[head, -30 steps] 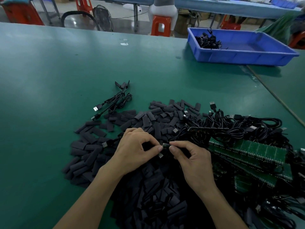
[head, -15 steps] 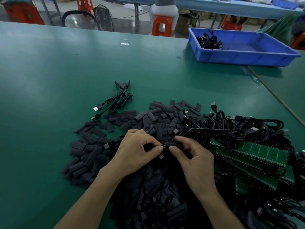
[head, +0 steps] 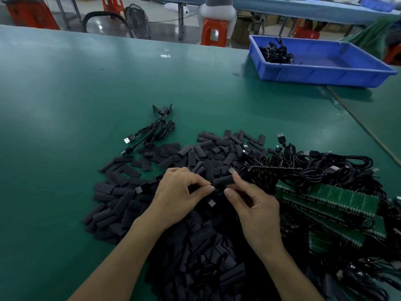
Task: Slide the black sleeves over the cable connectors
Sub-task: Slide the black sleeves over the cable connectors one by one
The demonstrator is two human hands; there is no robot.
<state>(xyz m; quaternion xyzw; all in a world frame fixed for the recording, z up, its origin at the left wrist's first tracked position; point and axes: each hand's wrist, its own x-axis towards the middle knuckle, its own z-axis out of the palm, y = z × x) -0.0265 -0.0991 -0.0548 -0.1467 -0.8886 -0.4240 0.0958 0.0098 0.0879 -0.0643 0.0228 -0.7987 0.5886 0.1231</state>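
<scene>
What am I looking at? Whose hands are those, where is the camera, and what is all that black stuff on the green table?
There is no machine here. The one picture comes from a camera worn on a person's head, looking down at their own bare hands. On the green table lie a pile of short black tube sleeves, a tangle of thin black cables and some green circuit boards. A blue plastic tray sits far back on the right. The right hand pinches one black sleeve. The left hand pinches what looks like a cable end, too small to be sure.
</scene>
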